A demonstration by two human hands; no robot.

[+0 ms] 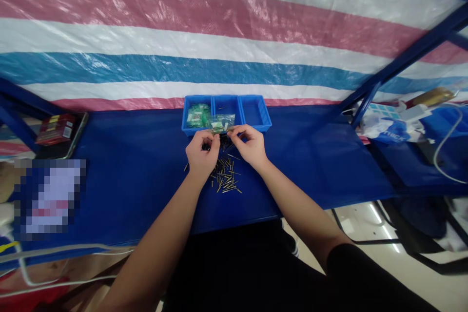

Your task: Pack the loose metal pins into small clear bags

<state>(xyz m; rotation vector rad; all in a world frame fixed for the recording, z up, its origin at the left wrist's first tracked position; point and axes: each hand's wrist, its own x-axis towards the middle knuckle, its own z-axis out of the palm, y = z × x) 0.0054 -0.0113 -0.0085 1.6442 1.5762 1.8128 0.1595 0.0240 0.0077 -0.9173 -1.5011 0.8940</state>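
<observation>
A small clear plastic bag [224, 121] is stretched between my two hands, just in front of the blue bins. My left hand [203, 152] pinches its left edge between thumb and fingertips. At the right edge, the fingers of my right hand [249, 143] are closed on the same bag. Something green and white shows through the plastic; I cannot tell whether it lies inside or behind. Below my hands, a loose pile of thin brass-coloured and dark metal pins [226, 175] lies on the blue table, partly hidden by my left hand.
The left blue bin [185, 116] holds green-tinted plastic bags [198, 114]. The middle bin [228, 99] has a small dark piece inside; a third bin [268, 119] stands at right. A red box [56, 129] lies far left, and blue frame bars [398, 66] rise at right.
</observation>
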